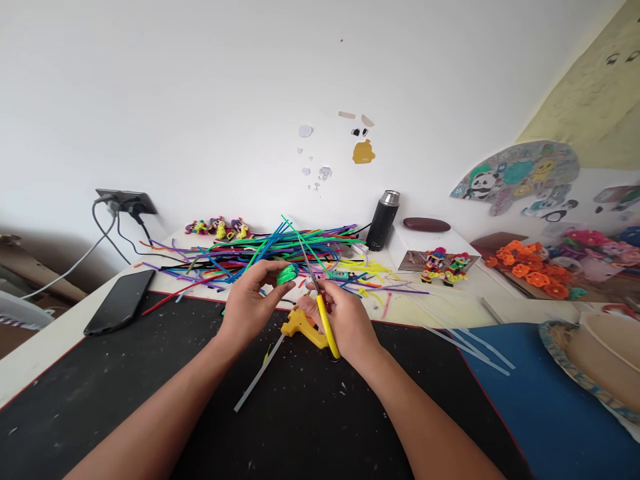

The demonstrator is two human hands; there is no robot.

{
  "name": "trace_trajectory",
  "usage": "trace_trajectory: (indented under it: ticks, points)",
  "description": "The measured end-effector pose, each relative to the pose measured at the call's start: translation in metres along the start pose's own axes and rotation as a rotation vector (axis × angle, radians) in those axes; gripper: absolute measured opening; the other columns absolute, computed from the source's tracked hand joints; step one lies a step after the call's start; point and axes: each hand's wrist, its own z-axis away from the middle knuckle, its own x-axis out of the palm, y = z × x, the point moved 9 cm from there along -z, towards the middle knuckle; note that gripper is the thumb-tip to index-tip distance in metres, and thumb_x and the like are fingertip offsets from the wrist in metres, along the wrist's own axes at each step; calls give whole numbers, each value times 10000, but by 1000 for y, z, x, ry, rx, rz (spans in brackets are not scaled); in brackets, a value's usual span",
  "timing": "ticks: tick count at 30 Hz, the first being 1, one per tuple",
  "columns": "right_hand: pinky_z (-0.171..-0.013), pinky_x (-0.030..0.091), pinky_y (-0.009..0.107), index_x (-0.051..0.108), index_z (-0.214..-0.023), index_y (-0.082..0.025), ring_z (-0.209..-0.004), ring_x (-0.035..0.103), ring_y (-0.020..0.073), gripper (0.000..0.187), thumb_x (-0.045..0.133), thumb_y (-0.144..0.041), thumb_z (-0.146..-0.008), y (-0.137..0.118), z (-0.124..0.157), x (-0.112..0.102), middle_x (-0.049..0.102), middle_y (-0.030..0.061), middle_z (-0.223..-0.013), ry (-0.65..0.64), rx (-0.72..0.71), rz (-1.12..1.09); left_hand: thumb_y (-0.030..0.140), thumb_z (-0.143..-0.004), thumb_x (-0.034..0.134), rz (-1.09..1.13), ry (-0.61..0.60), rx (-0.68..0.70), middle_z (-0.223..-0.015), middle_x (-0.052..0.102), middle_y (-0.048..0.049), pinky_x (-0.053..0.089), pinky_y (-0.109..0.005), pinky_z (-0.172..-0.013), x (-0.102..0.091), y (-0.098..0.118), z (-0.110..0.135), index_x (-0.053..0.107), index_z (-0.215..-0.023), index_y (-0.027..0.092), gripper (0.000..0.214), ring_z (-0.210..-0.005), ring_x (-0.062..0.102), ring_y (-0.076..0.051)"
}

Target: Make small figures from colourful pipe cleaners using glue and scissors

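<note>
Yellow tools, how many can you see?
2: yellow-handled scissors in the right hand, and a yellow glue gun right beside that hand. More could be hidden under the fuzzy sticks.

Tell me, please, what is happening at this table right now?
Some handwork with coloured fuzzy stems: the left hand pinches a small green bundle, and the right hand holds yellow-handled scissors close beside it. Whether the two touch is hard to tell. Below the hands, a yellow glue gun lies on the black mat. Behind them is a loose pile of stems.
</note>
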Motion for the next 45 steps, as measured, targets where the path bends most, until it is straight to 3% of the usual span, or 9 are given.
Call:
trace_trajectory:
  ticks: [6, 12, 17, 19, 26, 29, 36, 45]
  points:
    - [-563, 511, 270, 715, -1281, -241, -662, 663, 192, 522, 747, -602, -905, 3, -1, 0, 717, 11, -791, 29, 20, -129, 293, -759, 892, 48, -146, -21, -969, 769, -55, 535, -341, -808, 19, 2, 5, 820, -1024, 261, 276, -831, 662, -239]
    - [-566, 520, 272, 739, -1174, -253, -647, 648, 187, 431, 723, -600, -918, -2, -1, -3, 701, 16, -797, 53, -4, -127, 288, -765, 886, 63, -228, -24, -998, 771, -48, 559, -338, -799, 29, 0, 10, 779, -1009, 268, 267, -864, 681, -240]
    - [-530, 507, 265, 711, -1081, -233, -577, 593, 154, 402, 752, -585, -892, -5, -2, -3, 681, 7, -789, 38, -6, -303, 311, -769, 924, 345, -426, -157, -1163, 747, -74, 583, -359, -905, 45, -12, 14, 715, -1165, 257, 451, -1077, 709, -263]
    - [-504, 498, 264, 695, -1089, -229, -541, 572, 143, 429, 757, -596, -877, -4, -2, -2, 669, 2, -775, 34, 23, -369, 320, -795, 913, 438, -473, -193, -1169, 738, -84, 589, -347, -890, 48, -13, 15, 713, -1164, 242, 427, -1078, 711, -257]
    - [-462, 493, 244, 672, -1019, -212, -481, 552, 113, 473, 840, -591, -791, -9, 0, 0, 646, -18, -743, 1, 66, -532, 317, -825, 903, 495, -458, -202, -1025, 755, -71, 585, -285, -739, 46, -6, 14, 741, -1068, 207, 312, -847, 703, -191]
    - [-443, 467, 226, 658, -993, -214, -467, 538, 107, 437, 850, -555, -799, -9, 0, 4, 608, -42, -683, -18, 51, -570, 331, -824, 904, 505, -461, -193, -1015, 766, -78, 589, -285, -698, 46, -1, 15, 744, -1066, 200, 318, -781, 698, -180]
    - [-407, 433, 192, 643, -975, -211, -433, 530, 81, 389, 863, -487, -810, -3, -1, 8, 600, -71, -678, -34, 22, -611, 342, -806, 919, 456, -421, -206, -772, 730, -25, 571, -255, -586, 44, -3, 14, 727, -907, 173, 275, -633, 668, -151]
    - [-373, 416, 186, 584, -966, -218, -366, 537, 108, 499, 810, -643, -832, -6, -2, 16, 597, -85, -533, -107, 85, -711, 351, -781, 942, 576, -384, -290, -728, 740, -27, 546, -229, -556, 45, -5, 12, 764, -935, 165, 300, -609, 673, -141]
